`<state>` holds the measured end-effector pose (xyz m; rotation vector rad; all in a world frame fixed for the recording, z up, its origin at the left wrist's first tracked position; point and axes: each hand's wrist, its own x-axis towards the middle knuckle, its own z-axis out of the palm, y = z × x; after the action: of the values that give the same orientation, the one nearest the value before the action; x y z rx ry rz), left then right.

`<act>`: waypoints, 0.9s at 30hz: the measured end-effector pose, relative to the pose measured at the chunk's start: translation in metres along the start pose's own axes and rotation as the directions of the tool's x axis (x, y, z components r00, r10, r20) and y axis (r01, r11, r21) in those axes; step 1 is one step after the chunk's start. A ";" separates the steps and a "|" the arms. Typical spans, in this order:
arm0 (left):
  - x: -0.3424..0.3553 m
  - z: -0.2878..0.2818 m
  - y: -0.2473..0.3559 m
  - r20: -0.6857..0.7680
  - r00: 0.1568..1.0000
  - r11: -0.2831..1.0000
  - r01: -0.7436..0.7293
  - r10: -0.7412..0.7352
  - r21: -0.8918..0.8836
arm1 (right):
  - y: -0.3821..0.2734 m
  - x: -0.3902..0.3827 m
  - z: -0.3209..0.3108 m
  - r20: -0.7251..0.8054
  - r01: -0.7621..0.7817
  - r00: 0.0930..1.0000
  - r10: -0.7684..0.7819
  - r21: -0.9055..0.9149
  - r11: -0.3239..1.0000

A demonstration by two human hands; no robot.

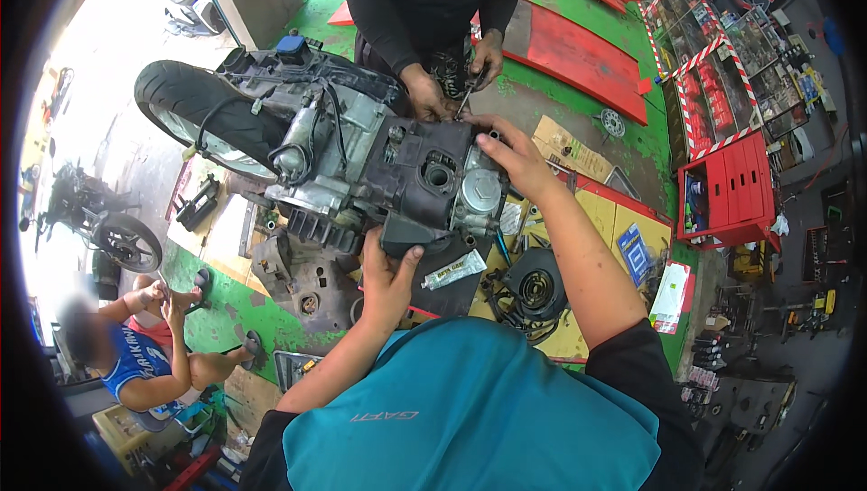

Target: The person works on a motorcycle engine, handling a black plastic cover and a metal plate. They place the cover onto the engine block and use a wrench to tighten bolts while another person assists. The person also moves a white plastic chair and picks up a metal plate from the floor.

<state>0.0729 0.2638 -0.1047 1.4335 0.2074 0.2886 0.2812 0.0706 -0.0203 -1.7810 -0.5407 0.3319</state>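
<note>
The scooter engine (397, 170), with its rear wheel (194, 112) attached, is held above the green floor (226, 306). Its lower edge is gripped from beneath by the left hand (388, 279). The right hand (515, 157) is laid over its upper right corner, fingers apparently curled on it. At its far edge, a co-worker's hands (452, 80) work with a thin tool.

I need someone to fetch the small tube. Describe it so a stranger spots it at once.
Start at the big grey scooter engine with its black tyre, held by the left hand and the right hand. Just below the engine, right of the left hand, lies a small silver squeeze tube on a dark mat, the only slim, shiny thing among black parts.
</note>
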 end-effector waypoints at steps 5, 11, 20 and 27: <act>-0.001 -0.001 -0.002 0.002 1.000 0.999 0.018 -0.018 -0.029 | 0.025 -0.009 0.009 -0.067 0.208 0.971 -0.231 -0.245 0.947; -0.002 -0.004 0.000 0.001 0.996 0.993 0.091 -0.091 -0.068 | 0.036 -0.011 0.007 -0.163 0.103 0.985 -0.053 0.316 0.943; -0.008 -0.011 -0.018 -0.005 0.998 0.998 0.057 -0.057 -0.016 | 0.137 -0.030 0.036 0.118 -0.341 0.868 0.482 0.847 0.409; -0.022 -0.027 -0.020 -0.117 0.982 0.988 0.152 -0.150 0.006 | 0.133 -0.040 0.073 -0.027 -0.073 0.865 0.502 0.981 0.180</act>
<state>0.0448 0.2799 -0.1291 1.4089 0.4125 0.2459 0.2364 0.0826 -0.1697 -0.5819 0.3351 0.4665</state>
